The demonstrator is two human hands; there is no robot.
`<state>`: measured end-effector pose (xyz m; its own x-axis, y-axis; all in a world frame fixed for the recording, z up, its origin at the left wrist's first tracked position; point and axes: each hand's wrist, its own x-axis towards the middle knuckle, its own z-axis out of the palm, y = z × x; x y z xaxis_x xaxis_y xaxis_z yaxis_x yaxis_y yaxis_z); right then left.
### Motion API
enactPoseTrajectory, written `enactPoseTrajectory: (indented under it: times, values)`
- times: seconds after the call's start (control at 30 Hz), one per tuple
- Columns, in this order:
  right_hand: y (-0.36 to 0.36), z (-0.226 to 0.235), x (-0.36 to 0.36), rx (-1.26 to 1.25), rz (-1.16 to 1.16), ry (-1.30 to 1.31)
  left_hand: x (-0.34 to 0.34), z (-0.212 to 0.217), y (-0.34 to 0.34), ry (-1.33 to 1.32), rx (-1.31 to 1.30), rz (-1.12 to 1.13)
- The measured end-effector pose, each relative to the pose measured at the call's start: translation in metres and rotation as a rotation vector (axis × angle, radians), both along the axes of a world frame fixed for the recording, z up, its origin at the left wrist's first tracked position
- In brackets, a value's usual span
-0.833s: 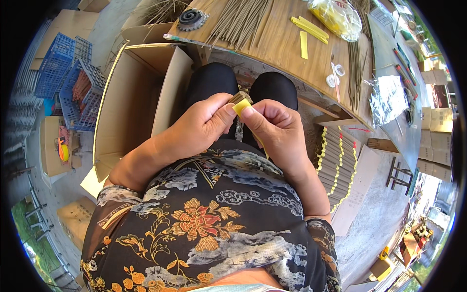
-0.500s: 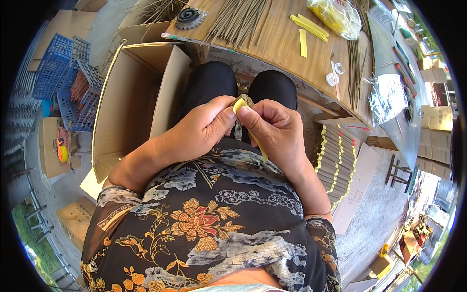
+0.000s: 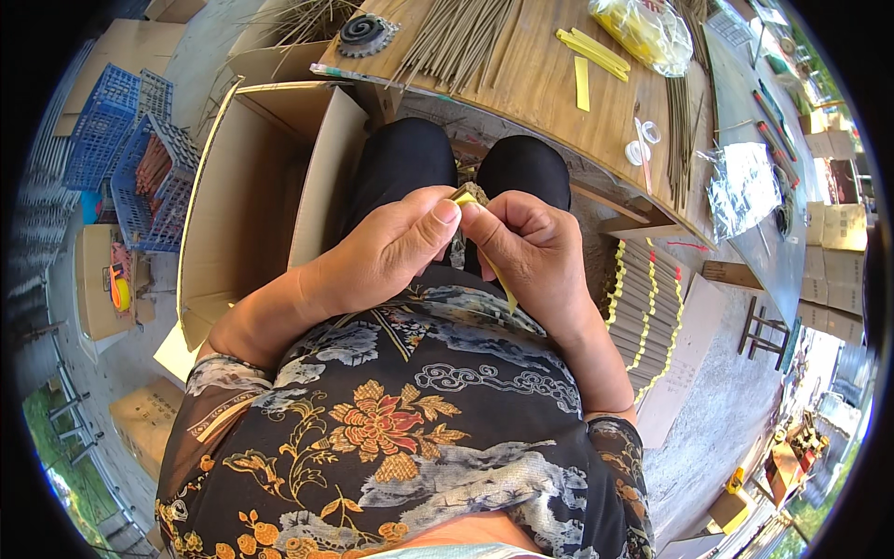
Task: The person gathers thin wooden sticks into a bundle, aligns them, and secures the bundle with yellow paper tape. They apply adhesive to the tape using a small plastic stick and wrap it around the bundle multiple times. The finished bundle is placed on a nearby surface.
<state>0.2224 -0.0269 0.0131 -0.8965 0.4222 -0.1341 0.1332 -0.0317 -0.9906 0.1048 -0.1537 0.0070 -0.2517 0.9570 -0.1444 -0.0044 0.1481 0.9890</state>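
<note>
Both my hands meet in front of my lap, closed round a bundle of brown sticks (image 3: 477, 190) that look like incense; only its end shows. My left hand (image 3: 396, 244) grips the bundle from the left, thumb tip on a yellow paper strip (image 3: 463, 198) that lies over it. From the other side, my right hand (image 3: 529, 244) pinches the strip against the bundle with thumb and bent fingers. The strip's loose tail hangs below the right palm. Most of the bundle is hidden behind the hands.
Loose brown sticks (image 3: 456, 42), yellow strips (image 3: 593, 53), a plastic bag (image 3: 643, 33) and a toothed dark metal part (image 3: 366, 35) lie on the wooden table (image 3: 531, 79). An open carton (image 3: 244, 200) stands left. Yellow-banded bundles (image 3: 643, 317) lie at right.
The yellow strip has been folded down over the bundle, so less of it shows between my thumbs. My left thumb has moved slightly up and right; the right hand barely moves.
</note>
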Motion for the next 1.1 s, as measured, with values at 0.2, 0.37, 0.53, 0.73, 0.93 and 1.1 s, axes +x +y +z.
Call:
enactPoseTrajectory:
  times: [0.2, 0.37, 0.53, 0.73, 0.93, 1.1]
  values:
    - [0.002, 0.003, 0.001, 0.043, 0.0, -0.045, 0.001, 0.001, 0.001, -0.055, -0.062, 0.037]
    - [0.003, -0.007, 0.001, 0.088, -0.021, 0.013, 0.0, 0.005, 0.001, -0.13, -0.075, 0.043]
    - [0.007, -0.026, -0.01, 0.192, -0.166, 0.226, 0.002, 0.011, 0.0, -0.157, -0.069, 0.077]
    - [0.001, -0.01, -0.002, 0.527, -0.27, 0.033, 0.008, 0.007, 0.002, 0.103, 0.009, 0.166]
    - [-0.009, -0.007, 0.0, 0.358, -0.203, 0.106, 0.014, 0.005, 0.0, 0.194, 0.017, 0.258]
    - [-0.014, -0.011, 0.0, 0.066, -0.15, 0.122, 0.017, 0.0, 0.0, 0.345, 0.066, 0.258]
